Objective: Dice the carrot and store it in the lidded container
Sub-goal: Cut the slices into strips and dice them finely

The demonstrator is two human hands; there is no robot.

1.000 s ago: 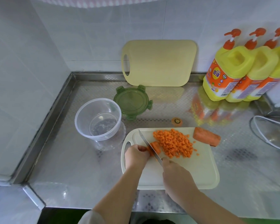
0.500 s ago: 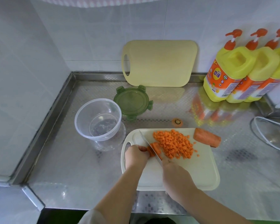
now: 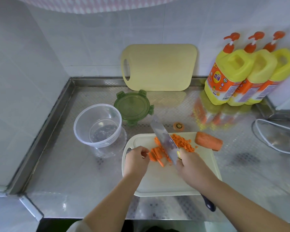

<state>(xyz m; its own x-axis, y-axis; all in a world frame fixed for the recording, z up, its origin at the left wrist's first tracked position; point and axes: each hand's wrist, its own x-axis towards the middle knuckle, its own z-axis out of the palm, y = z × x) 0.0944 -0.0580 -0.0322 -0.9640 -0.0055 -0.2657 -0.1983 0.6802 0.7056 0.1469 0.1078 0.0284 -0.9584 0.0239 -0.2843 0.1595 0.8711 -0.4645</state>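
While right hand (image 3: 191,166) grips knife (image 3: 164,139), carrot slices (image 3: 156,154) just beside left hand (image 3: 136,160)

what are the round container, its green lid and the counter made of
Round container: looks like clear glossy plastic; the counter shows through it. Green lid: translucent plastic, likely, with clip tabs at its rim. Counter: probably stainless steel, embossed with dots, reflecting the yellow bottles.

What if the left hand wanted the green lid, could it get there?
Probably yes. Bare counter lies between the left hand and the green lid. It would first let go of the carrot strips, and the raised knife hangs close.
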